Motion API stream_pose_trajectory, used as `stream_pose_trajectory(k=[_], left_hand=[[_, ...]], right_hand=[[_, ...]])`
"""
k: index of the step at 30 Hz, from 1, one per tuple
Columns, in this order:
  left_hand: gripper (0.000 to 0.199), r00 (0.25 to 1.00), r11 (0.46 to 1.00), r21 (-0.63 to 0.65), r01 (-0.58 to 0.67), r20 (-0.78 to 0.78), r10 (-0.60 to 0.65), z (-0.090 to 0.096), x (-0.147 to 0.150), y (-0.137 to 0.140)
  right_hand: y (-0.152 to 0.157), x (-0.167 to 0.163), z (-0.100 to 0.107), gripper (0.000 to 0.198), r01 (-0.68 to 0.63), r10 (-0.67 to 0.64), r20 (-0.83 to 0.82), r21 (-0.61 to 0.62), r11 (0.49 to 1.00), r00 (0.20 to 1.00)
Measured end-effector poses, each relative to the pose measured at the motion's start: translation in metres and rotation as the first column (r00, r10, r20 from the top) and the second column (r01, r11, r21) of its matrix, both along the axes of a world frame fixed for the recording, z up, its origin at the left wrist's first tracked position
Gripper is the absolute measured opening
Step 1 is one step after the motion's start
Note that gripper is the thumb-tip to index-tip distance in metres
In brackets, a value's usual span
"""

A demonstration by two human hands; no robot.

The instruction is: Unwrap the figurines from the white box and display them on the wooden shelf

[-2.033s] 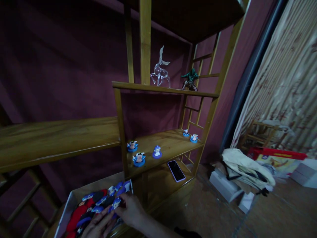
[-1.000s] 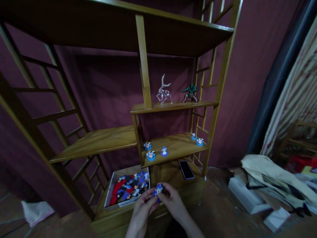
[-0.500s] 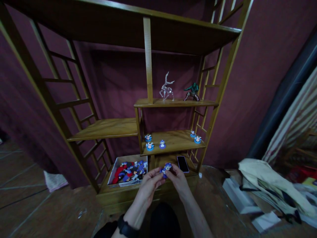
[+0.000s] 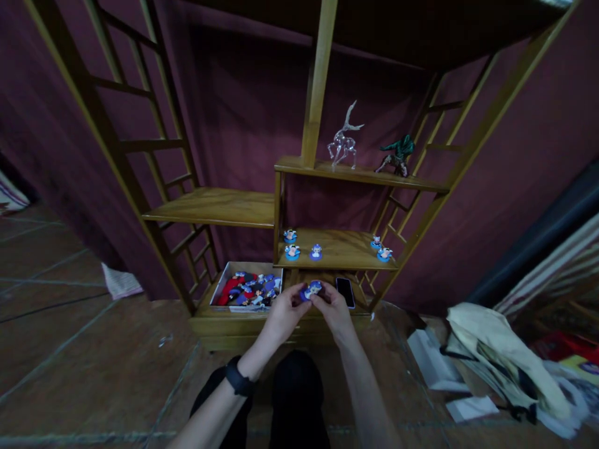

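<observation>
Between my two hands is a small purple and white toy figurine (image 4: 312, 289), tilted on its side. My left hand (image 4: 286, 312) pinches its purple base, and my right hand (image 4: 333, 308) grips its head end with thumb and fingers. Just behind, on the low shelf (image 4: 346, 255), a similar purple figurine (image 4: 316, 252) stands upright. Two blue-based figurines (image 4: 292, 252) are at that shelf's left end, and two more (image 4: 384, 254) at its right end. Left of my hands, an open cardboard box (image 4: 219, 284) holds many red, purple and black figurines (image 4: 250, 290).
A phone (image 4: 345, 292) lies on the bottom board, right of my hands. Above, a clear glass deer (image 4: 344, 146) and a dark green action figure (image 4: 397, 154) stand on a shelf. White boxes (image 4: 435, 362) and a cream cloth bag (image 4: 503, 349) lie on the floor at right.
My view has tilted down and turned, so the shelves sit higher in view. The figurine in my hands has turned from near upright to a more sideways tilt.
</observation>
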State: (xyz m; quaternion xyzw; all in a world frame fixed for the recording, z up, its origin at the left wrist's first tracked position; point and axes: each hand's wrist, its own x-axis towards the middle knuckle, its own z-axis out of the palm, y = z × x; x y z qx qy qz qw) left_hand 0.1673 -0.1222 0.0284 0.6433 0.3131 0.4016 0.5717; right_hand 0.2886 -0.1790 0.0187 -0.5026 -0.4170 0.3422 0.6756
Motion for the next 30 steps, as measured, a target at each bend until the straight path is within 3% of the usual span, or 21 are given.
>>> stream_pose_trajectory(k=[2,5,9,13,20,26,30], left_hand=[[0.042,0.995,0.982,0.189,-0.014,-0.096,0.032,-0.007,-0.003,-0.001],[0.038,0.941,0.895,0.442,0.055,-0.322,0.101,-0.012,-0.012,-0.009],[0.041,0.805,0.792,0.592,0.149,-0.538,0.25,-0.014,-0.027,-0.023],[0.045,0.703,0.701,0.664,0.261,-0.628,0.333,-0.021,-0.044,-0.032],[0.049,0.613,0.568,0.729,0.382,-0.66,0.434,-0.044,-0.07,-0.04],[0.043,0.571,0.553,0.711,0.434,-0.692,0.442,-0.072,-0.085,-0.038],[0.041,0.541,0.575,0.682,0.451,-0.722,0.432,-0.093,-0.095,-0.036]], right_hand=[[-0.002,-0.002,-0.002,0.034,0.002,-0.002,-0.016,-0.009,1.0,1.0],[-0.007,-0.006,-0.011,0.034,0.002,-0.003,-0.071,-0.02,1.0,0.997],[-0.011,-0.018,-0.033,0.032,-0.018,0.012,-0.198,-0.028,0.999,0.98],[-0.014,-0.038,-0.054,0.033,-0.018,0.002,-0.315,-0.047,0.999,0.949],[-0.017,-0.061,-0.089,0.034,-0.108,0.061,-0.429,-0.086,0.99,0.901],[-0.014,-0.076,-0.127,0.034,-0.164,0.091,-0.493,-0.106,0.981,0.865],[-0.012,-0.088,-0.152,0.036,-0.151,0.073,-0.472,-0.129,0.98,0.879]])
